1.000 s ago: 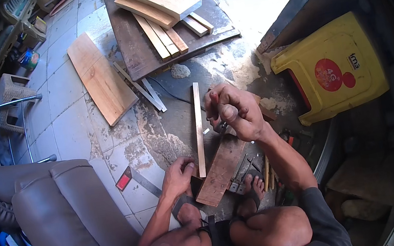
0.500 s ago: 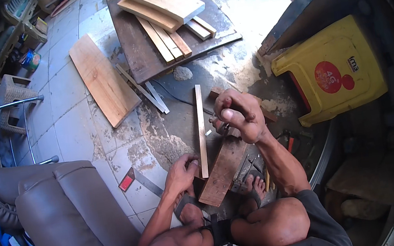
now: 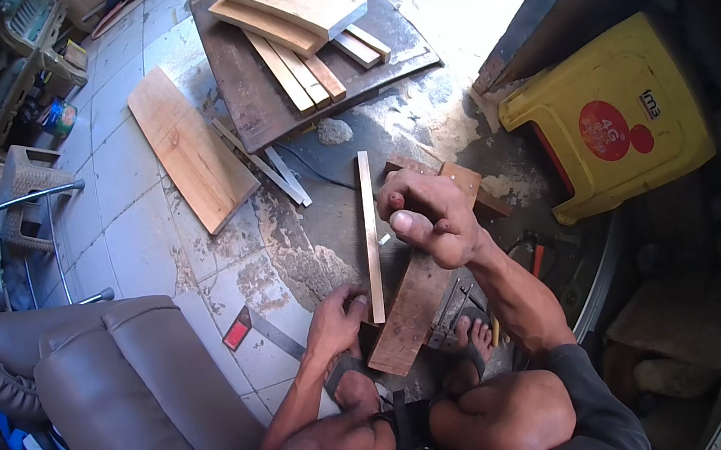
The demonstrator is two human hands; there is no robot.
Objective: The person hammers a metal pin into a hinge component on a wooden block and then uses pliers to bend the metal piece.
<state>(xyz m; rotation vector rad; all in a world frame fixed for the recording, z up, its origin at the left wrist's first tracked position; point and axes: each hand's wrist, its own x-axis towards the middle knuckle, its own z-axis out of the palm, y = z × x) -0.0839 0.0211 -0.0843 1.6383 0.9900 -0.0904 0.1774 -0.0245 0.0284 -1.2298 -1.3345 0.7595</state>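
Observation:
My right hand (image 3: pixel 433 220) is raised over the wooden block (image 3: pixel 409 319), its fingers curled in. Whatever it may hold is hidden behind the fingers. Lower and to the left, my left hand (image 3: pixel 337 324) has bent fingers and lies close to the near end of a narrow wooden strip (image 3: pixel 370 237). Its thumb and fingertips are by the strip, but I cannot tell what they grip. The strip points away from me, left of the block. Across the block's far end lies a crosspiece of wood (image 3: pixel 492 200).
A low dark table (image 3: pixel 246 117) bears stacked boards (image 3: pixel 295 1). One wide board (image 3: pixel 191 152) and thin offcuts (image 3: pixel 288 175) lie on the floor. A square (image 3: pixel 270 332) is near my left foot. A yellow stool (image 3: pixel 611 119) stands right, a brown padded seat (image 3: pixel 141 390) left.
My right hand has shifted slightly left and toward me, now covering the metal part seen beneath it before. My left hand and the strip have hardly moved; the view tilted slightly.

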